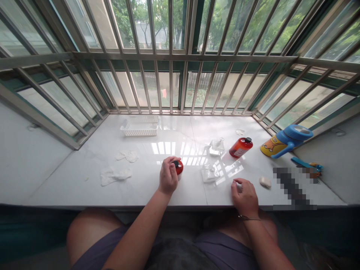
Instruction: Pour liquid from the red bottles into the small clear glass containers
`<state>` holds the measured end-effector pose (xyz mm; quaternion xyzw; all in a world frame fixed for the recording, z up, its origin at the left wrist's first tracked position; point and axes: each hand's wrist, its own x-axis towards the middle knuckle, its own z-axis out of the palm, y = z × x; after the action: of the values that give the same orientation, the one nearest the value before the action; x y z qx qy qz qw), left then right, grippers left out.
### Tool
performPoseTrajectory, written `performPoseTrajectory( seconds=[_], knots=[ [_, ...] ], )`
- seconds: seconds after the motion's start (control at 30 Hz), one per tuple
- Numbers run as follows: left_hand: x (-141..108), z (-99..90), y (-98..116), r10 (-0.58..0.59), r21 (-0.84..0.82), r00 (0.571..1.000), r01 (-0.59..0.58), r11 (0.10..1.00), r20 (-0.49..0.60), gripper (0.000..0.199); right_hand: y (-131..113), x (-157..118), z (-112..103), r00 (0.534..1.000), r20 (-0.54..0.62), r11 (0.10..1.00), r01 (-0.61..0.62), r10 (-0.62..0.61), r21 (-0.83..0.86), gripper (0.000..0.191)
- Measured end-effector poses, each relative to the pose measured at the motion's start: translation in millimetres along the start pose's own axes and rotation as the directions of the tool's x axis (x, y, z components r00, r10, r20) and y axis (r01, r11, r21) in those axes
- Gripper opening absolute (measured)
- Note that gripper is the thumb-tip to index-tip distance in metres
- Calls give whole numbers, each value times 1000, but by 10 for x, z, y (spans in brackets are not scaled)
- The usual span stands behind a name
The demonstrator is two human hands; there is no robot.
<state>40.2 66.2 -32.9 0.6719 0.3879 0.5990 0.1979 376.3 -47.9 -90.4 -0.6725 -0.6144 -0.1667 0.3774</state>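
My left hand [168, 175] is wrapped round a red bottle [179, 167] with a black cap, which stands on the white tiled ledge [180, 142]. Near the front edge, to the right, my right hand [244, 194] rests with its fingers curled; whether anything small is between them is hidden. Between the hands sits a clear glass container [210, 173], and behind it another clear glass piece [216, 146]. A second red bottle [241, 147] with a black cap and a pale label is at the back right.
A white perforated basket [140, 129] lies at the back left, with crumpled white tissues [116, 175] before it. On the right are a blue and yellow flask [284, 141], a pale lump [265, 182] and blue-handled items [303, 164]. Metal window bars border the back.
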Motion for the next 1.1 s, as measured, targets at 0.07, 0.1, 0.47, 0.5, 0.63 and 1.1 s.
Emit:
performPoseTrajectory(
  seconds=[0.07, 0.1, 0.47, 0.5, 0.63, 1.1],
  knots=[
    [0, -5, -2, 3, -19, 1000, -3, 1000, 12, 34, 0, -1, 1, 1000, 0, 1000, -5, 5, 3, 12],
    [4, -4, 2, 5, -11, 1000, -5, 1000, 10, 37, -1, -2, 1, 1000, 0, 1000, -7, 7, 4, 12],
    [-14, -7, -19, 2, -2, 1000, -2, 1000, 30, 37, -5, -11, 1, 999, 17, 999, -41, 41, 18, 13],
    [-10, -2, -18, 6, 8, 1000, -7, 1000, 25, 41, -3, -12, 3, 999, 16, 999, -42, 41, 18, 13],
    [10, 28, 4, 16, 67, 1000, -14, 998, -19, 47, 9, -15, 9, 999, 15, 999, -33, 33, 15, 13],
    [12, 56, 125, -121, -15, 992, 121, 993, -45, 49, 5, -16, 13, 1000, 9, 1000, -29, 29, 7, 12]
  ],
)
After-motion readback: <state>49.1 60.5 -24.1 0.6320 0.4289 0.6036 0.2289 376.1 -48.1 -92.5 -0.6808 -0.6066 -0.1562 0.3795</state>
